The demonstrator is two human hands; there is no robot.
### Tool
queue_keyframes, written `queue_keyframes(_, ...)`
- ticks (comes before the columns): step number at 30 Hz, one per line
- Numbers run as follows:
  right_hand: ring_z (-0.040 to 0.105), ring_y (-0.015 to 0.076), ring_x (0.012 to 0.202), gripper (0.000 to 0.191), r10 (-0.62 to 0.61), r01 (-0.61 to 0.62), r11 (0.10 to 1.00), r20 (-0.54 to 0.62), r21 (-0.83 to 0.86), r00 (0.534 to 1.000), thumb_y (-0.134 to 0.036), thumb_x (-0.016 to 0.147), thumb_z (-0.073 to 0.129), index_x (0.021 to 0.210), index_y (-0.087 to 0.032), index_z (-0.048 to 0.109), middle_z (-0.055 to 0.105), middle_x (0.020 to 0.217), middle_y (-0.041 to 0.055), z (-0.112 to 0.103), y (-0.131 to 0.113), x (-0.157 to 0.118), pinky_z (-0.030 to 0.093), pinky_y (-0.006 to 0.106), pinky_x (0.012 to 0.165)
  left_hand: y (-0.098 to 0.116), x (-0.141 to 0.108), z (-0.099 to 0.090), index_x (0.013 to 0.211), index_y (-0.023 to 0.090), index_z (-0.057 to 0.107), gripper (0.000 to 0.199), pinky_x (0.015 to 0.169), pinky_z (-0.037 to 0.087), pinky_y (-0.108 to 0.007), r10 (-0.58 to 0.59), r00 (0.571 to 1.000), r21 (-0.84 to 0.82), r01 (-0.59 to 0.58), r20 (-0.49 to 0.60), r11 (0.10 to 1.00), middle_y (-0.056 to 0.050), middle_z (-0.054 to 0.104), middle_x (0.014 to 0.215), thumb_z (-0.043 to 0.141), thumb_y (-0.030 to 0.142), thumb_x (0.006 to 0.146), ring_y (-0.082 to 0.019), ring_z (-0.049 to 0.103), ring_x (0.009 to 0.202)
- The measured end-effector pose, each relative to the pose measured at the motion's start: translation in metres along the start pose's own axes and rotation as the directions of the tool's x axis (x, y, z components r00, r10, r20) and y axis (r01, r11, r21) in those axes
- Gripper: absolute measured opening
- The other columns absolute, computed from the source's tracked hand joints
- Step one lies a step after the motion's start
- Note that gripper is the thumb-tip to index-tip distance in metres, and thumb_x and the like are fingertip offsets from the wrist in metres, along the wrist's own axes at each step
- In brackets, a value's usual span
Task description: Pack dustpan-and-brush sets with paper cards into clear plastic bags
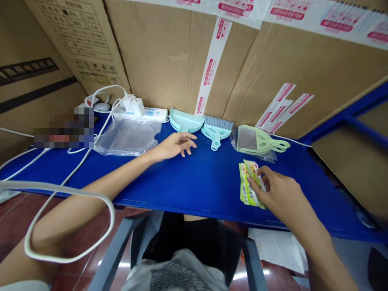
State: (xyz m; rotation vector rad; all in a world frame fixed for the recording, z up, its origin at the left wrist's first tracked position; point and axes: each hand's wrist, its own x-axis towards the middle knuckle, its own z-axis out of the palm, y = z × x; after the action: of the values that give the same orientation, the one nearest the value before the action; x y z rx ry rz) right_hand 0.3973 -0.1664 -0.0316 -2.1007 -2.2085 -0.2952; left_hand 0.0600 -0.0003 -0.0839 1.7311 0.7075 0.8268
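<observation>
Your left hand (177, 144) is loosely spread; dragging your right hand (278, 189), pinch unclear, could scatter the yellow-green rectangular printed cards (245, 189).

I'm linked into what looks like a packing workshop: taped carton (176, 52) beyond my left hand (176, 145), plastic bags (127, 135) beside it, cards (246, 189) at my right hand (274, 188).
</observation>
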Motion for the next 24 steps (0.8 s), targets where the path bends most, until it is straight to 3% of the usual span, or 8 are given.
queue_keyframes(5,0.076,0.0376,0.082,0.040,0.178,-0.135,0.972,0.227,-0.194,0.958,-0.048,0.108,0.048,0.122,-0.013,0.064,0.075,0.088,0.0163,0.006,-0.025,-0.003,0.040,0.037,0.062,0.000,-0.001,0.009,0.124,0.009,0.066,0.028,0.056,0.060,-0.022,0.033,0.999,0.040,-0.034,0.020,0.999,-0.018,0.078,0.111,0.063,0.025,0.101,-0.014,0.075,0.074)
queue_keyframes(9,0.076,0.0393,0.089,0.056,0.236,-0.193,0.961,0.222,-0.199,0.946,-0.054,0.109,0.044,0.146,-0.013,0.053,0.071,0.107,0.0201,0.007,-0.038,0.007,0.046,0.039,0.066,0.009,-0.003,0.015,0.124,0.008,0.065,0.028,0.056,0.059,-0.022,0.016,0.999,0.085,-0.019,0.035,0.996,-0.017,0.077,0.110,0.060,0.022,0.100,-0.014,0.075,0.075)
queue_keyframes(12,0.073,0.0413,0.106,0.060,0.235,-0.197,0.965,0.241,-0.172,0.942,-0.051,0.108,0.045,0.158,-0.018,0.046,0.066,0.120,0.0223,0.010,-0.034,0.017,0.050,0.040,0.072,0.012,-0.004,0.016,0.125,0.009,0.065,0.029,0.058,0.060,-0.024,0.000,0.998,0.135,-0.008,0.056,0.991,-0.016,0.077,0.109,0.061,0.021,0.099,-0.016,0.075,0.078)
queue_keyframes(15,0.068,0.0416,0.116,0.053,0.211,-0.178,0.974,0.263,-0.142,0.942,-0.045,0.106,0.048,0.153,-0.021,0.053,0.064,0.121,0.0218,0.013,-0.027,0.027,0.051,0.041,0.077,0.013,-0.006,0.015,0.124,0.010,0.066,0.029,0.059,0.060,-0.025,0.022,0.998,0.145,-0.030,0.055,0.989,-0.015,0.077,0.108,0.061,0.023,0.099,-0.016,0.076,0.079)
queue_keyframes(19,0.066,0.0386,0.110,0.040,0.193,-0.170,0.978,0.213,-0.122,0.958,-0.038,0.105,0.050,0.136,-0.019,0.064,0.063,0.116,0.0213,0.020,-0.028,0.036,0.051,0.039,0.076,0.013,-0.007,0.016,0.122,0.010,0.067,0.028,0.058,0.060,-0.025,0.039,0.997,0.164,-0.050,0.071,0.985,-0.015,0.077,0.107,0.062,0.024,0.099,-0.017,0.076,0.077)
queue_keyframes(24,0.067,0.0411,0.108,0.040,0.200,-0.170,0.968,0.166,-0.182,0.966,-0.039,0.107,0.046,0.134,-0.018,0.066,0.064,0.117,0.0237,0.023,-0.035,0.039,0.054,0.042,0.071,0.016,-0.008,0.018,0.117,0.011,0.071,0.026,0.059,0.059,-0.026,0.043,0.998,0.219,-0.054,0.055,0.974,-0.012,0.078,0.096,0.060,0.028,0.101,-0.017,0.075,0.073)
